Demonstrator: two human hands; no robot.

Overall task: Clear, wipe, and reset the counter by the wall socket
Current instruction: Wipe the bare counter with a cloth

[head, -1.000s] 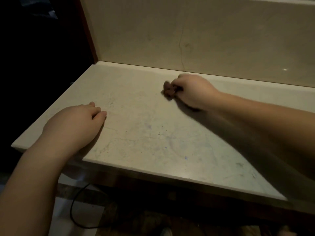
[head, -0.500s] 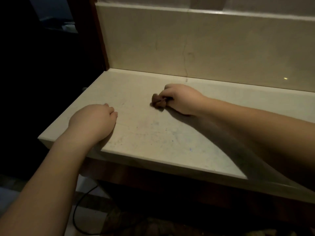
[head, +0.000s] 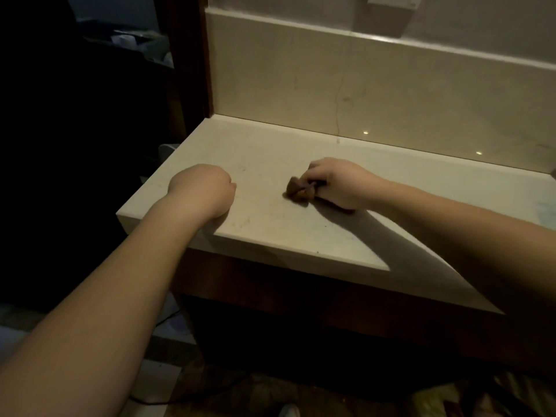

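Note:
A pale marble counter [head: 270,152] runs along a matching backsplash. My right hand [head: 340,183] grips a small crumpled brown cloth [head: 299,192] and holds it down on the counter's middle. Near the counter's left front corner my left hand [head: 204,189] rests on the stone with its fingers curled under, holding nothing. The bottom edge of a white wall socket plate [head: 391,1] shows at the top of the view.
A dark wooden post [head: 201,70] borders the counter on the left, with a dark room beyond it. Below the counter are a dark wooden cabinet front [head: 301,305], a black cable [head: 156,401] on the floor and a white shoe tip [head: 288,412].
My right hand has dragged the cloth from the back of the counter toward its front. My left hand's fingers have curled into a fist. The camera has pulled back and tilted up.

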